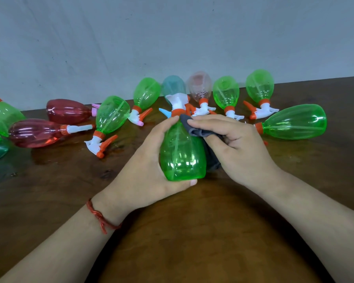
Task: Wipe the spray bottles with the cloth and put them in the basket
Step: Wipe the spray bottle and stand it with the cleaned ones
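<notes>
At the bottom of the frame, two bare forearms reach in over the dark brown wooden desk (pixel 192 231), the left wrist wearing a red string bracelet (pixel 99 218). At centre frame, the left hand (pixel 149 160) grips a translucent green plastic spray bottle (pixel 182 154) above the desk, fingers curled round its body, nozzle pointing away. The right hand (pixel 237 144) holds a bunched dark grey cloth (pixel 194 129) against the bottle's right shoulder, fingers bent round the fabric. Behind them more spray bottles lie on the desk: two translucent red bottles (pixel 37 132) at middle left, a green bottle with an orange trigger (pixel 112 114) beside them, and a large green one (pixel 294 121) at right. Farther back a row of green, teal and clear bottles (pixel 226 91) lies near the pale grey wall (pixel 172 37).
</notes>
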Demonstrator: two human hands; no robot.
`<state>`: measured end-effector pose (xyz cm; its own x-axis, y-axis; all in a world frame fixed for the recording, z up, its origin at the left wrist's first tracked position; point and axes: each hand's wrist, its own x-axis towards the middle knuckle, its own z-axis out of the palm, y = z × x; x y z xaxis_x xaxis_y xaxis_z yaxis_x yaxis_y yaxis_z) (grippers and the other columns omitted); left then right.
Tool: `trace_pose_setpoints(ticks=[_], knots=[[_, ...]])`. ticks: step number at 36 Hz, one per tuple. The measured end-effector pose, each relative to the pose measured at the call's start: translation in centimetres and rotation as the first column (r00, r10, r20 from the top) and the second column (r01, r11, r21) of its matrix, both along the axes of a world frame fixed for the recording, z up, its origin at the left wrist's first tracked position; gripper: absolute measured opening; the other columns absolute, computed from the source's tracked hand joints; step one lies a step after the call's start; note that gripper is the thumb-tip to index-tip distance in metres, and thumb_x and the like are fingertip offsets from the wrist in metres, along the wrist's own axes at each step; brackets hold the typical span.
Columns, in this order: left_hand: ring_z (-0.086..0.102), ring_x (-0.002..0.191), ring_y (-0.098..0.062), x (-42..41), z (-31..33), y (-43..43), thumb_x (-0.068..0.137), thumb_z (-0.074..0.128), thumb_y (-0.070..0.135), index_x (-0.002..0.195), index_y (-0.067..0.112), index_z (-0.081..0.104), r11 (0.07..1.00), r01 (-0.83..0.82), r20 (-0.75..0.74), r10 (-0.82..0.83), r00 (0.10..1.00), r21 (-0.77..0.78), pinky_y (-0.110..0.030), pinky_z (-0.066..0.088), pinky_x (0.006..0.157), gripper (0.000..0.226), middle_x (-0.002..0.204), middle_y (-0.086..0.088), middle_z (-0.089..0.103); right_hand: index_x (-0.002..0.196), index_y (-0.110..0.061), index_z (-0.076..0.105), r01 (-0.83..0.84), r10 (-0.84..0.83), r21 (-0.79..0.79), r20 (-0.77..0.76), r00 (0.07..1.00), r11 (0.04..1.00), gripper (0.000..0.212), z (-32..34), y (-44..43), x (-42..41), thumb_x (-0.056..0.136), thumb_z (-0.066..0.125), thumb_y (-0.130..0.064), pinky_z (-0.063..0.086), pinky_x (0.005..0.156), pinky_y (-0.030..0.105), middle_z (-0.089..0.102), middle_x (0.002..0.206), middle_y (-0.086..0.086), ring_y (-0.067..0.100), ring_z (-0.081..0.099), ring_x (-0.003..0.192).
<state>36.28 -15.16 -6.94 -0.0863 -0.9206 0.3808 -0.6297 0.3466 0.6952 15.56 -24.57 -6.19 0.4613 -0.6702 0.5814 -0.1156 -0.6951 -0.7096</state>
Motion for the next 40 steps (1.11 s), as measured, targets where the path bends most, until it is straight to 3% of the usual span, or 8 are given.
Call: trace_pose_setpoints(ticks=[4, 8, 12, 20, 24, 29, 36, 40], knots=[[0.054, 0.144, -0.015, 0.1, -0.3, -0.2, 0.067, 0.103, 0.037, 0.161, 0.033, 0.034, 0.997, -0.077, -0.073, 0.076, 0.994, -0.016, -0.043, 0.046, 0.12, 0.117, 0.156, 0.012, 0.051, 0.121, -0.017, 0.08, -0.017, 0.018, -0.051, 0.005, 1.0, 0.999, 0.043, 0.0, 0.1, 0.0, 0.095, 0.061, 0.012, 0.05, 0.112, 0.037, 0.073, 0.129, -0.005, 0.011, 0.065, 0.128], [0.058, 0.135, 0.002, 0.1, 0.1, -0.3, 0.065, 0.1, 0.041, 0.159, 0.033, 0.038, 0.983, -0.182, -0.159, 0.177, 0.971, -0.017, -0.021, 0.047, 0.113, 0.112, 0.147, 0.02, 0.057, 0.119, -0.017, 0.081, -0.024, 0.02, -0.126, -0.031, 0.999, 0.992, 0.045, 0.0, 0.3, -0.1, 0.091, 0.061, 0.012, 0.052, 0.109, 0.032, 0.074, 0.127, -0.004, 0.008, 0.066, 0.124], [0.056, 0.132, 0.009, 0.5, 0.4, -0.5, 0.064, 0.1, 0.042, 0.156, 0.034, 0.04, 0.966, -0.258, -0.205, 0.247, 0.947, -0.024, -0.017, 0.044, 0.11, 0.11, 0.144, 0.025, 0.057, 0.119, -0.018, 0.081, -0.057, 0.044, -0.16, -0.083, 0.996, 0.986, 0.047, 0.3, 0.8, -0.2, 0.089, 0.056, 0.009, 0.051, 0.105, 0.024, 0.073, 0.129, -0.006, 0.005, 0.065, 0.124], [0.053, 0.124, 0.021, 0.3, 0.9, -0.4, 0.064, 0.096, 0.042, 0.156, 0.029, 0.04, 0.957, -0.288, -0.237, 0.272, 0.932, -0.033, -0.001, 0.04, 0.098, 0.109, 0.134, 0.033, 0.055, 0.119, -0.02, 0.081, -0.07, 0.051, -0.189, -0.105, 0.993, 0.979, 0.047, 0.4, 1.3, -0.2, 0.09, 0.056, 0.008, 0.054, 0.104, 0.027, 0.072, 0.131, -0.009, 0.005, 0.065, 0.124], [0.054, 0.132, 0.012, 0.5, 0.7, -0.4, 0.067, 0.1, 0.038, 0.158, 0.034, 0.037, 0.962, -0.273, -0.2, 0.265, 0.943, -0.012, -0.008, 0.043, 0.106, 0.11, 0.142, 0.03, 0.055, 0.12, -0.016, 0.081, -0.055, 0.041, -0.166, -0.083, 0.996, 0.985, 0.049, 0.3, 1.0, 0.0, 0.089, 0.055, 0.012, 0.054, 0.103, 0.025, 0.072, 0.129, -0.006, 0.006, 0.066, 0.122], [0.054, 0.142, -0.008, 0.5, 0.2, -0.2, 0.067, 0.101, 0.04, 0.161, 0.036, 0.035, 0.986, -0.168, -0.108, 0.168, 0.98, 0.009, -0.04, 0.046, 0.119, 0.115, 0.154, 0.014, 0.053, 0.123, -0.016, 0.079, -0.022, 0.017, -0.109, -0.04, 0.999, 0.994, 0.05, 0.1, 0.4, 0.1, 0.092, 0.057, 0.016, 0.047, 0.107, 0.017, 0.073, 0.128, -0.006, 0.003, 0.064, 0.123], [0.049, 0.149, -0.016, 0.2, 0.1, 0.0, 0.069, 0.103, 0.032, 0.165, 0.03, 0.03, 0.998, -0.012, 0.016, 0.011, 1.0, 0.055, -0.047, 0.042, 0.123, 0.121, 0.162, 0.008, 0.047, 0.118, -0.015, 0.081, 0.003, -0.003, -0.009, 0.023, 1.0, 1.0, 0.05, 0.1, -0.4, -0.1, 0.092, 0.055, 0.018, 0.05, 0.109, 0.026, 0.075, 0.123, -0.006, 0.008, 0.067, 0.123], [0.047, 0.152, -0.015, -0.2, 0.5, 0.5, 0.071, 0.102, 0.02, 0.167, 0.024, 0.025, 0.998, 0.049, -0.053, -0.047, 0.997, 0.035, -0.044, 0.042, 0.124, 0.122, 0.164, 0.01, 0.045, 0.116, -0.017, 0.08, -0.065, 0.04, 0.15, 0.167, 0.985, 0.987, 0.041, 0.4, -0.6, 0.0, 0.097, 0.059, 0.013, 0.051, 0.104, 0.025, 0.079, 0.117, -0.005, 0.009, 0.07, 0.118]])
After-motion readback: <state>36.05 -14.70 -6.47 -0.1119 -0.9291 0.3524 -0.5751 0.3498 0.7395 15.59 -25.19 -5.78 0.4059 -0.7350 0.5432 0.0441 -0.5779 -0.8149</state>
